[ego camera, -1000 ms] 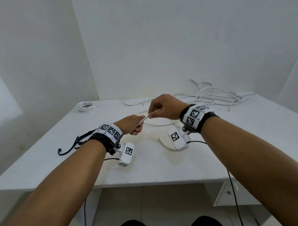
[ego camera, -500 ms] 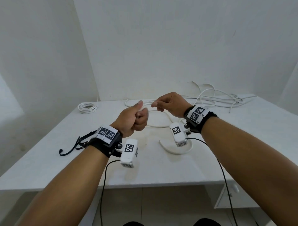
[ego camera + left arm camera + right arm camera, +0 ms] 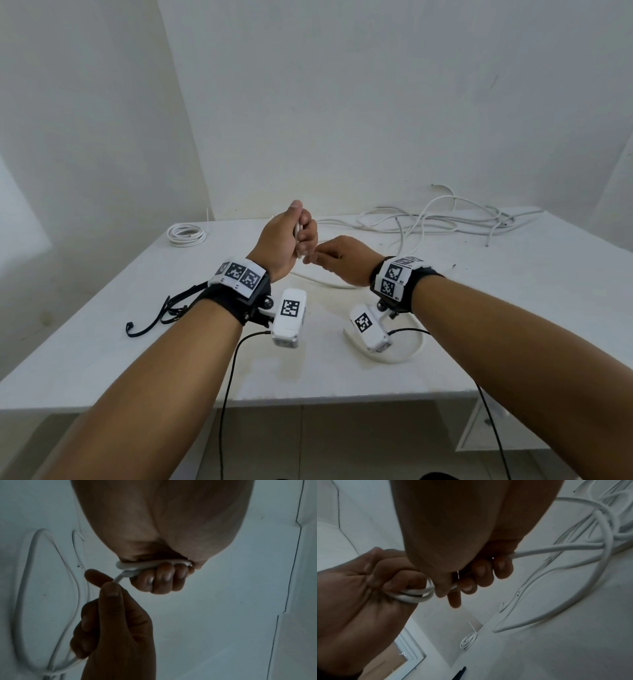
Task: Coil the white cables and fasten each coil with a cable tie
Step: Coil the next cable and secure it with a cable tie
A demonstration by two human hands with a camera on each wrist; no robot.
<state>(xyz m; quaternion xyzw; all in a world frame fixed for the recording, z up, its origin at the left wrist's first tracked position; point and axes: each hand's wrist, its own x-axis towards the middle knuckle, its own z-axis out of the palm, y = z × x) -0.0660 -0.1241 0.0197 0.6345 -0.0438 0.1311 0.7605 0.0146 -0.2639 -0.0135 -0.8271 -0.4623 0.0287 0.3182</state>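
My left hand (image 3: 301, 236) is raised over the middle of the white table (image 3: 102, 342), thumb up. It grips a small coil of white cable (image 3: 150, 564) in its curled fingers, and the two loops (image 3: 414, 595) show in the right wrist view. Just below and right of it, my right hand (image 3: 317, 258) pinches the same cable (image 3: 118, 579) between thumb and fingers. From there the cable (image 3: 556, 549) runs off to the tangle of loose white cables (image 3: 445, 219) at the back right.
A finished white coil (image 3: 186, 234) with its tie standing up lies at the back left of the table. Black ties (image 3: 161, 315) lie near the left edge. A curve of white cable (image 3: 407, 356) lies under my right wrist.
My left hand has risen and turned thumb up with the cable looped in its grip. My right hand has dropped from above the left hand to just below and right of it.
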